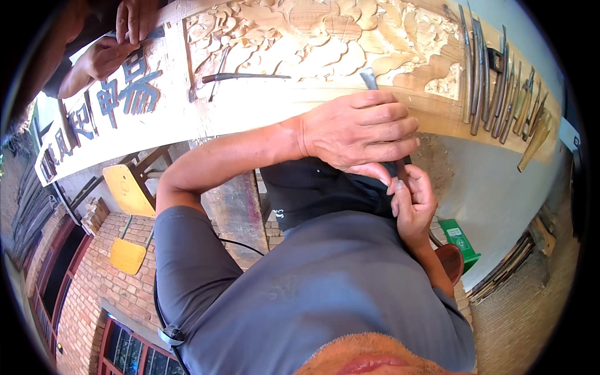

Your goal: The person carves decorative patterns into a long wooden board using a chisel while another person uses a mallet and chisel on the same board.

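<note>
My left hand point(362, 128) is wrapped round a chisel point(369, 80) near the front edge of the carved wooden board, its flat steel blade pointing up past my knuckles. My right hand point(412, 200) is closed at the lower end of the same chisel, thumb and fingertips close to my left thumb. Pale carved relief with loose shavings point(325, 37) covers the board point(425, 100) beyond the blade. A thin tool with a dark handle point(244, 77) lies across the board to the left, over another slim tool.
Many chisels point(484, 87) lie in a row at right. At upper left, another person's hands point(109, 59) work over a pale board with dark lettering point(69, 150). A yellow chair point(128, 187) stands at left, a green box point(459, 240) low at right.
</note>
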Tool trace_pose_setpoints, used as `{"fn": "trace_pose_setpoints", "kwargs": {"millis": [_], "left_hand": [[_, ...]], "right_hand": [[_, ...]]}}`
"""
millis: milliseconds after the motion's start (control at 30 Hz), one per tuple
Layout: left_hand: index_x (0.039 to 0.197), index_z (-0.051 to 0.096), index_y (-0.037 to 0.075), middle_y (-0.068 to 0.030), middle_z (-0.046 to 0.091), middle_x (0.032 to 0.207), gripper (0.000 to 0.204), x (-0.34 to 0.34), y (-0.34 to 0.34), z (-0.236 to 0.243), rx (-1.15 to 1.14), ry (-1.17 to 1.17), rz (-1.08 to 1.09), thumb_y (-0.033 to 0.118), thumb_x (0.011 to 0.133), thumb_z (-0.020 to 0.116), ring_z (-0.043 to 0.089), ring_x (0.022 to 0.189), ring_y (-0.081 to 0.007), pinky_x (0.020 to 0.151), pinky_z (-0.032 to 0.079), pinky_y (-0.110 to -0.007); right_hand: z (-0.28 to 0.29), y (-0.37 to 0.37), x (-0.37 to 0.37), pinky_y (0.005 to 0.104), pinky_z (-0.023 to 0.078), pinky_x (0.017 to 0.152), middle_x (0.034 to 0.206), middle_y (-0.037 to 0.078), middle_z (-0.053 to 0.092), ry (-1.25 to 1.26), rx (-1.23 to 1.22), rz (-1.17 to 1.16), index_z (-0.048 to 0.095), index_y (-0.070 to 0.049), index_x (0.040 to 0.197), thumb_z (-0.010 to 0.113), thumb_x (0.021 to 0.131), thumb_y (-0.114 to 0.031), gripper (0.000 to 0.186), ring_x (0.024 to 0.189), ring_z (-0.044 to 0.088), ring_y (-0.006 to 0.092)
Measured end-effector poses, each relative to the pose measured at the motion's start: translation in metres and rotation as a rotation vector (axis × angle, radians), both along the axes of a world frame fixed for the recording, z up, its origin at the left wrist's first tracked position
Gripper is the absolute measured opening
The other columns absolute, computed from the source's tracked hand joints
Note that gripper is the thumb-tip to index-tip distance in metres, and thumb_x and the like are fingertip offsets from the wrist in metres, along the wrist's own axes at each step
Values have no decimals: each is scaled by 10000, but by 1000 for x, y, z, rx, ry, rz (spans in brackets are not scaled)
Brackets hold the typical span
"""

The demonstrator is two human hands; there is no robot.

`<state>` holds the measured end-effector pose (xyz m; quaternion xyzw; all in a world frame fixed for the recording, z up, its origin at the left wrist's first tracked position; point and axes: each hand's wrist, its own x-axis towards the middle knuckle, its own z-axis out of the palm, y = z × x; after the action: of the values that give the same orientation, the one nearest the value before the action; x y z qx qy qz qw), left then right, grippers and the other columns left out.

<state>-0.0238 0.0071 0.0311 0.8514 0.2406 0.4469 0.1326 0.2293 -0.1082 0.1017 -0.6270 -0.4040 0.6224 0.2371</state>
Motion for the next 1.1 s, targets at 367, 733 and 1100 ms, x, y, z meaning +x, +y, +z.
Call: {"fn": "trace_pose_setpoints", "kwargs": {"millis": [367, 733, 1100], "left_hand": [[726, 621, 117, -40, 601, 740, 633, -3, 9, -31, -286, 35, -247, 686, 1002, 657, 654, 676, -269, 557, 533, -406], [689, 584, 131, -23, 546, 688, 644, -3, -3, -29, -342, 122, -306, 695, 985, 679, 634, 645, -255, 540, 521, -414], [673, 624, 121, -35, 608, 689, 664, 3, 0, -29, -448, 116, -286, 710, 973, 685, 657, 684, -270, 562, 540, -424]], "right_hand": [[-10, 16, -46, 214, 410, 514, 936, 110, 717, 197, -223, 21, 655, 32, 1202, 550, 1181, -178, 235, 545, 573, 68], [-23, 0, -63, 243, 363, 453, 683, 52, 618, 172, -343, 93, 606, -26, 958, 506, 1199, -227, 329, 496, 510, 68], [-22, 0, -75, 269, 356, 479, 687, 13, 560, 134, -386, 78, 588, -53, 930, 481, 1227, -259, 377, 523, 438, 67]]}}
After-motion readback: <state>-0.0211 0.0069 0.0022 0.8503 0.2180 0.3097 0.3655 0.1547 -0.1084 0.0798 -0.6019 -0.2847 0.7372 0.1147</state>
